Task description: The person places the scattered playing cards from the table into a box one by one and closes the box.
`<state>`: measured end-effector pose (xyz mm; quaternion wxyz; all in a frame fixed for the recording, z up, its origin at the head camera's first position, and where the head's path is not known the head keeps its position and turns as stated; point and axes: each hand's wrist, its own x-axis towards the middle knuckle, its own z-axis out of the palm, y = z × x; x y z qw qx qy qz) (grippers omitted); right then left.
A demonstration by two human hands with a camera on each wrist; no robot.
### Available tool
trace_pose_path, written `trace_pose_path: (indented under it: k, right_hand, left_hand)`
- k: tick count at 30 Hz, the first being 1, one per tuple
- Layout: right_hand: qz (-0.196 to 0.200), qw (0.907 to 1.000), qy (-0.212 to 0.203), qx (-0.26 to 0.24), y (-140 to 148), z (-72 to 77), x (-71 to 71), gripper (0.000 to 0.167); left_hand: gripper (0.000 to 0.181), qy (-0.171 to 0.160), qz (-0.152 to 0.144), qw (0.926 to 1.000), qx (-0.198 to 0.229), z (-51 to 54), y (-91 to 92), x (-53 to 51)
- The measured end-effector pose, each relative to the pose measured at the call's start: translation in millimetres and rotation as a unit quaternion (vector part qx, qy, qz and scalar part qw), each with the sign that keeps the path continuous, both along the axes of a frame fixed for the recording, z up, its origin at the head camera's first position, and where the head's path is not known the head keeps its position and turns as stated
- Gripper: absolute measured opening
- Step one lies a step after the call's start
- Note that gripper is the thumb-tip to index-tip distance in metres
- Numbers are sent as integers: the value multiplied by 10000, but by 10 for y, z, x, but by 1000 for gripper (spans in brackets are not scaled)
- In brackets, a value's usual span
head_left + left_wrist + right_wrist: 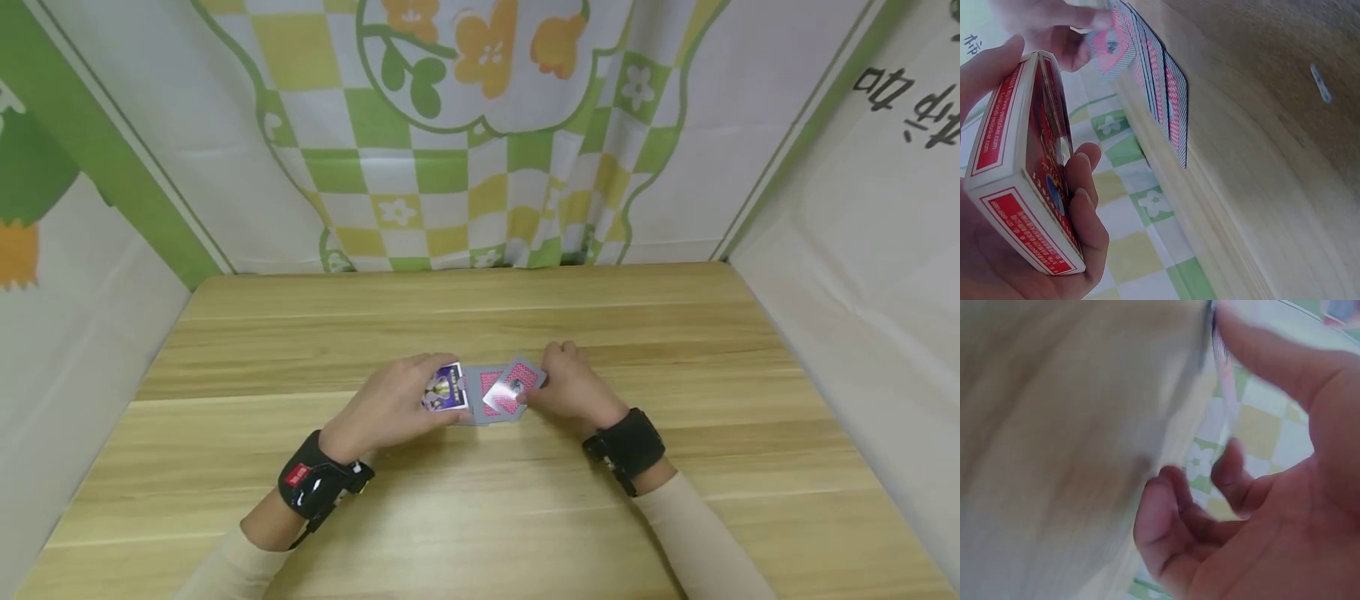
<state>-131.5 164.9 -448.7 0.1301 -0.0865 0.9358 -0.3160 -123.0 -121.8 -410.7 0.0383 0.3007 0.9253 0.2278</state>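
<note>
My left hand [382, 404] grips a playing card box [446, 387] by its sides, fingers curled round it. In the left wrist view the box [1025, 165] has white edges and red printed panels. Just right of it, several playing cards [489, 407] with red-patterned backs overlap on the table. My right hand [577, 387] pinches one playing card [517, 387] by its edge, tilted over those cards, back upward. The right wrist view is blurred; there the right thumb [1279, 359] presses the card, seen nearly edge-on, and the other fingers curl loosely.
The wooden table [465, 517] runs back to a green, yellow and white checked curtain [480, 175]. White cloth walls [855, 208] stand at both sides. A small pale mark [1320, 83] shows on the tabletop in the left wrist view.
</note>
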Motion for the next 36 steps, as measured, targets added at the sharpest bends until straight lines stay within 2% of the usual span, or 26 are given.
trace_pose_path:
  k: [2, 3, 5, 7, 8, 10, 14, 19, 24, 28, 30, 33, 34, 36]
  right_hand:
    - [101, 9950, -440, -887, 63, 41, -33, 28]
    - [155, 9880, -655, -1388, 93, 64, -47, 24]
    - [264, 9658, -1079, -2344, 129, 114, -72, 28]
    - [347, 9435, -1339, -3012, 140, 159, -79, 33]
    - [412, 9339, -1406, -3261, 134, 175, -79, 35]
    - [503, 9230, -1482, -3516, 103, 204, -67, 41]
    - [524, 9149, -1634, -3653, 15, 230, -25, 53]
    - [447, 9137, -1726, -3651, -97, 221, 23, 54]
    - [112, 9152, -1562, -3714, -192, 232, 73, 53]
    - [-180, 9186, -1100, -3792, -332, 252, 160, 50]
    - [-201, 9261, -695, -3704, -448, 254, 235, 49]
    - [232, 9476, -117, -3185, -624, 240, 348, 53]
    - [551, 9512, -3, -3035, -675, 236, 376, 54]
    - [1131, 9627, 61, -2459, -729, 240, 428, 71]
  left_hand:
    - [79, -15, 14, 10000, 15, 2, -4, -3]
    - [79, -28, 30, 10000, 22, 2, -7, -4]
    - [79, -46, 74, 10000, 30, 5, -11, -5]
    - [79, -47, 103, 9999, 16, 5, -13, -3]
    - [79, -36, 102, 9999, 17, 5, -13, -4]
    - [79, 14, 83, 10000, 2, 4, -13, -6]
    - [80, 118, -3, 9999, 12, 3, -11, -11]
    - [79, 213, -145, 9997, 35, -10, -5, -10]
    - [78, 219, -303, 9993, 100, -17, 23, -9]
    - [76, 90, -172, 9996, 184, -10, 28, -2]
    - [75, 34, -70, 9997, 239, -8, 16, 1]
    - [72, 75, 35, 9995, 313, -6, -5, 3]
    - [70, 121, 26, 9994, 336, -9, -7, -1]
    - [68, 219, -29, 9992, 319, -13, -9, -8]
